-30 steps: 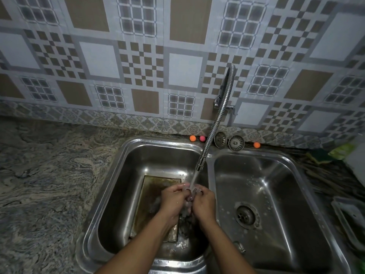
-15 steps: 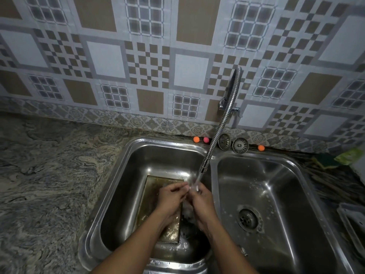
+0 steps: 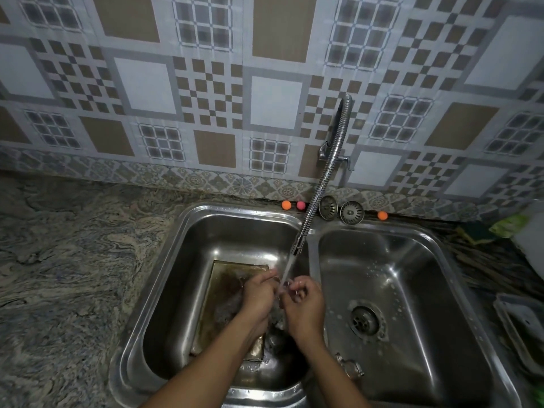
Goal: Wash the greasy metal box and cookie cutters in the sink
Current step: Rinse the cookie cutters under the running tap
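Steel sink point(image 3: 188, 248): two basins, one greasy box point(image 3: 223, 290); two hands' fingers point(image 3: 266, 275) curled under tap stream point(image 3: 286, 270), contents unclear.

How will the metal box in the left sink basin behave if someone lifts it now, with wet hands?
The metal box looks wet and coated in brown grease, so it is probably slippery. It looks like thin rigid sheet metal, so likely stiff and fairly light. It lies flat and wide, so tipping seems unlikely.
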Action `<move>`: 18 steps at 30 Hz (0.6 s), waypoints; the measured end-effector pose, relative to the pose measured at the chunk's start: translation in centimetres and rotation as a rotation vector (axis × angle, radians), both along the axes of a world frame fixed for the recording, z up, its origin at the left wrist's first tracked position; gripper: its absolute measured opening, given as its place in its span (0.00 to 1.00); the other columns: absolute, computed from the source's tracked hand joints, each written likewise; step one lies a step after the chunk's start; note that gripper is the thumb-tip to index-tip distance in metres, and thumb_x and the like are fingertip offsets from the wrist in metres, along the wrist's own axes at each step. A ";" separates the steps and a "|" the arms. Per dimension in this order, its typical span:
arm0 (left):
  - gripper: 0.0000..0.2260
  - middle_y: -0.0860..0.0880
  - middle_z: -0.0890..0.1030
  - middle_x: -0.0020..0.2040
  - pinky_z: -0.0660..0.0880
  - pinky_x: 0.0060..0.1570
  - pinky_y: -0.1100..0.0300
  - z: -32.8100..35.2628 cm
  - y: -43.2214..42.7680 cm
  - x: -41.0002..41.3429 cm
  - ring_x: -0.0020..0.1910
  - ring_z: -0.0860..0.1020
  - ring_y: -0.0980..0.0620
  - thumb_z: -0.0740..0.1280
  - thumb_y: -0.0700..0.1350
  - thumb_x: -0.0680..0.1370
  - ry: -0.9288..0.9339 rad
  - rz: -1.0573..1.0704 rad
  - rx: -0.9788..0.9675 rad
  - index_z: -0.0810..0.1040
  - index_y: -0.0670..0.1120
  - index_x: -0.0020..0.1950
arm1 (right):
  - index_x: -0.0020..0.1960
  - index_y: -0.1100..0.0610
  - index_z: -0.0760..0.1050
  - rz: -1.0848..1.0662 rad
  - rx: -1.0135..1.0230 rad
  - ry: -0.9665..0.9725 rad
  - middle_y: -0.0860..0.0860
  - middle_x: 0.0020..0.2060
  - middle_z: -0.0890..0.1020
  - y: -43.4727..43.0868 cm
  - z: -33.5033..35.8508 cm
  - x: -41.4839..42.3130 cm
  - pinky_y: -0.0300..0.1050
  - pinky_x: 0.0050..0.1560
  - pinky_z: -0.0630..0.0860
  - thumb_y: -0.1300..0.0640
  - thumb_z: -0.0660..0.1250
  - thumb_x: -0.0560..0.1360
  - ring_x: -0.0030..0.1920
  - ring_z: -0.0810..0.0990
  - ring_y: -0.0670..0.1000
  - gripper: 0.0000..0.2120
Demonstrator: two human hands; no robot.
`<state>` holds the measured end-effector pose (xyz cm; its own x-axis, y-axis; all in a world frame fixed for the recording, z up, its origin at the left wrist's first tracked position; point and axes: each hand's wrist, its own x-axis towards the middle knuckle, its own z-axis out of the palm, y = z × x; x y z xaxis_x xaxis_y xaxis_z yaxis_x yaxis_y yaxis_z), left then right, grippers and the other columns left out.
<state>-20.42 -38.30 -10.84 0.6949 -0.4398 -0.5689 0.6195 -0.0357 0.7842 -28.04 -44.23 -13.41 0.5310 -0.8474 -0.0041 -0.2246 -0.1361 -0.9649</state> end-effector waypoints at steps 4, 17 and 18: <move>0.12 0.41 0.82 0.47 0.72 0.30 0.62 0.5 -0.4 -0.6 0.37 0.77 0.49 0.55 0.37 0.83 0.004 -0.158 0.073 0.78 0.44 0.58 | 0.34 0.46 0.74 0.029 -0.277 -0.017 0.42 0.46 0.80 1.3 0.3 -1.7 0.29 0.48 0.73 0.74 0.71 0.65 0.50 0.79 0.39 0.22; 0.06 0.41 0.85 0.49 0.77 0.46 0.52 1.8 1.2 0.9 0.43 0.82 0.47 0.65 0.39 0.80 0.050 -0.035 -0.208 0.81 0.42 0.53 | 0.53 0.50 0.80 0.120 -0.021 -0.070 0.47 0.42 0.84 1.0 1.0 1.3 0.42 0.43 0.79 0.53 0.63 0.80 0.42 0.82 0.44 0.07; 0.05 0.41 0.85 0.48 0.77 0.42 0.54 1.8 1.3 0.8 0.41 0.82 0.48 0.68 0.41 0.79 0.016 -0.050 -0.163 0.82 0.43 0.53 | 0.49 0.53 0.80 0.095 0.003 -0.080 0.49 0.37 0.83 0.9 1.4 1.6 0.41 0.38 0.77 0.53 0.61 0.81 0.37 0.81 0.44 0.09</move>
